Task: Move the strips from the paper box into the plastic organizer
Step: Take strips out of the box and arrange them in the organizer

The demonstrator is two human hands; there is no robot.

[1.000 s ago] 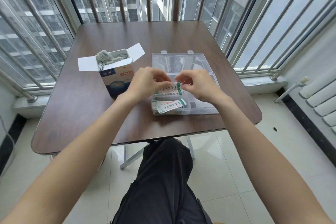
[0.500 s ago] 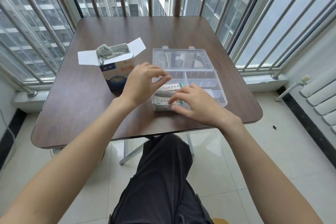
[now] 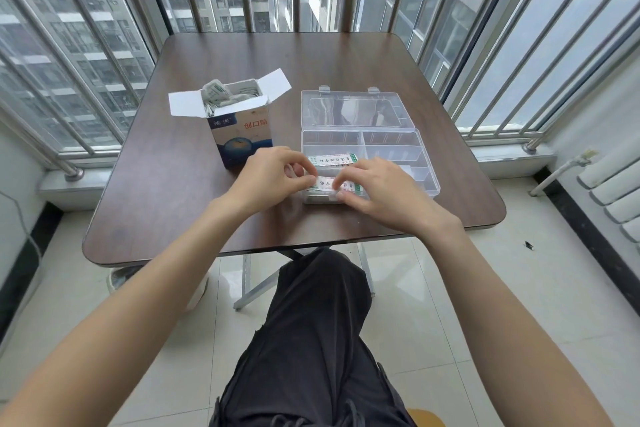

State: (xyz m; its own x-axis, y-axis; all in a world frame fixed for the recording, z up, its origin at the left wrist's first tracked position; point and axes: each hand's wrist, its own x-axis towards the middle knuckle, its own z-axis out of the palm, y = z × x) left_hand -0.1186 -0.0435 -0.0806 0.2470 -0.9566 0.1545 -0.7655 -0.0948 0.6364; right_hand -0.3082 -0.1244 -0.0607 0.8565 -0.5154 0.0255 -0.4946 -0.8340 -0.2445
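Note:
An open blue-and-white paper box (image 3: 241, 135) stands on the brown table, full of wrapped white strips (image 3: 228, 95). To its right lies a clear plastic organizer (image 3: 391, 146) with its lid folded back. One strip (image 3: 332, 159) lies in a left compartment. My left hand (image 3: 266, 180) and my right hand (image 3: 381, 191) both pinch another strip (image 3: 327, 183) over the near left compartment, one at each end.
The table (image 3: 194, 184) is square with rounded corners, and metal window bars (image 3: 519, 45) run close behind and to the right. A radiator (image 3: 616, 184) is at the right wall. My dark-trousered leg (image 3: 311, 340) is under the near table edge.
My left hand has come down from above the organizer to the near strip. My right hand shifted from lying over that strip to pinching its right end.

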